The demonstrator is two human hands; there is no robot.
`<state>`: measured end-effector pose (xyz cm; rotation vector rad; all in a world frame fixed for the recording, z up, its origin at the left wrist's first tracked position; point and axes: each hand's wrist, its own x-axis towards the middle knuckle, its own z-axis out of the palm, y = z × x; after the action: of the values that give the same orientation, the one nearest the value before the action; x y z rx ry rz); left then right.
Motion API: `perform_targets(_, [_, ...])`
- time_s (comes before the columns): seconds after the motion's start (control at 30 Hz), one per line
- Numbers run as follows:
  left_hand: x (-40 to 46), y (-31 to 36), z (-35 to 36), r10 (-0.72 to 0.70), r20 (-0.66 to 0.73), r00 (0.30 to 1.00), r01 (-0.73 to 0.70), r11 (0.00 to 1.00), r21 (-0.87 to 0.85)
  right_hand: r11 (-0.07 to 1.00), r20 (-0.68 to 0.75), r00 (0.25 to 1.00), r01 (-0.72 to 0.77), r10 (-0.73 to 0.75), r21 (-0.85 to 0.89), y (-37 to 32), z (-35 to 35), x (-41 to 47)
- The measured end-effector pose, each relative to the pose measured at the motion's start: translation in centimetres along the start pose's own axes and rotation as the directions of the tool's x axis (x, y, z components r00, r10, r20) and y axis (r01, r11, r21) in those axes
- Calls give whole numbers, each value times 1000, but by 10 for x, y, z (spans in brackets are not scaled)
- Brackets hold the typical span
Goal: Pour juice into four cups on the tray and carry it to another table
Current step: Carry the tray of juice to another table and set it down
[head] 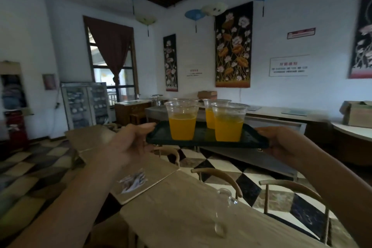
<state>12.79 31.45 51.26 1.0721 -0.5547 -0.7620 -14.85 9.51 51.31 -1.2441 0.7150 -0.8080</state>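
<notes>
With clear plastic cups [182, 121] of orange juice filled, carrying is underway: left hand [131, 141] and right hand [281, 145] grip the dark rectangular tray [203, 141] airborne. Next: level set-down elsewhere.

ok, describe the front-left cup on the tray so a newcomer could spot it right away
Find the dark tray held up mid-frame by the left hand and right hand. Clear plastic cups of orange juice stand on it. The front-left cup is nearest the left hand, standing apart from the two overlapping cups on the right.
</notes>
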Motion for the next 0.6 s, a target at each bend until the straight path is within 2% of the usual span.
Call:
perform_targets(0.23, [-40,11,-19,81,-131,988,-83,996,-13,996,154,988,-2,16,-92,-2,26,7])
perform_targets(0.4, [-70,9,-29,95,-318,943,-117,992,-51,993,266,962,-25,56,-119,0,42,15])
perform_targets(0.6, [-115,9,-36,129,-416,900,-172,983,-66,990,381,920,-43,92,-137,13,66,13])
